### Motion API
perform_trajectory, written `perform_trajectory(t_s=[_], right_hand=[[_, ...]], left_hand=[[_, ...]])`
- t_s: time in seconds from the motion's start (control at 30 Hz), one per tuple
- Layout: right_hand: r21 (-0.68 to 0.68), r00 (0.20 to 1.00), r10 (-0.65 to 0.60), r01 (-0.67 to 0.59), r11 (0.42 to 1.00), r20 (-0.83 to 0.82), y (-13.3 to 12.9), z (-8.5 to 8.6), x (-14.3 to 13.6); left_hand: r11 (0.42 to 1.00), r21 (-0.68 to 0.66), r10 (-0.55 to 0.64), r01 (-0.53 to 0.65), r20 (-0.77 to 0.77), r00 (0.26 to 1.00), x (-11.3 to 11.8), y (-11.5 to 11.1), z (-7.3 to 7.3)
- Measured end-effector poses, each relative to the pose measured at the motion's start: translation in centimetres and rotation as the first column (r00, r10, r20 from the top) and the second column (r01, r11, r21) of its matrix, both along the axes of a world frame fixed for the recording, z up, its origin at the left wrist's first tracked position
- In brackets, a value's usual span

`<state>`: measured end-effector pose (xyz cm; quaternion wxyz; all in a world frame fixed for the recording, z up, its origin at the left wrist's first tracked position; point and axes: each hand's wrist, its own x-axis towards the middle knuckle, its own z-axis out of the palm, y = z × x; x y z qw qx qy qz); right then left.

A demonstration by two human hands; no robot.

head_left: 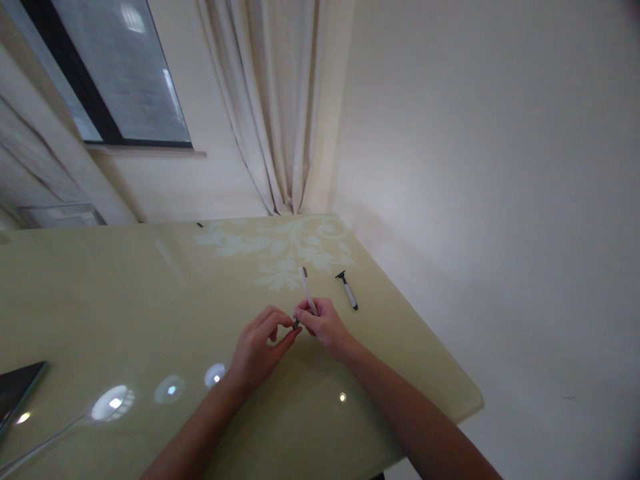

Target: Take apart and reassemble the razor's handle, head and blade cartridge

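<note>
Between the thumb and fingers of my left hand [260,343] is a small dark piece [295,325], too small to make out clearly. My right hand [323,323] is closed around a pale toothbrush [309,293], whose dark-bristled head points up and away from me. The fingertips of both hands meet near the dark piece, and I cannot tell whether the right fingers also grip it. To the right of the toothbrush, a razor [348,291] with a black head and grey handle lies on the table.
The glossy pale green table [125,300] has a floral pattern and a rounded right corner. A dark flat device [20,393] and a white cable [45,443] lie at the left. Near the far edge is a small dark object [200,225]. A wall borders the right side.
</note>
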<state>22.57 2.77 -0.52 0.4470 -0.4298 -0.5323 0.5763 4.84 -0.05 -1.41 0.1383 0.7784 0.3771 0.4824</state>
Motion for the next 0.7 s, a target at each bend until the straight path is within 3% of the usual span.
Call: perform_trajectory(t_s=[0.2,0.3,0.7], right_hand=[[0.024,0.998,0.033,-0.035,0.999,0.045,0.05,0.07,0.09],[0.042,0.996,0.063,-0.066,0.997,0.063,0.11,0.05,0.13],[0.04,0.99,0.127,-0.13,0.991,0.061,-0.01,-0.02,0.02]], left_hand=[[0.987,-0.159,0.021,-0.009,0.072,0.997,-0.15,0.26,0.02],[0.974,-0.225,-0.027,0.039,0.057,0.998,-0.3,0.48,0.05],[0.955,-0.289,-0.035,0.06,0.094,0.995,-0.07,0.57,0.3]])
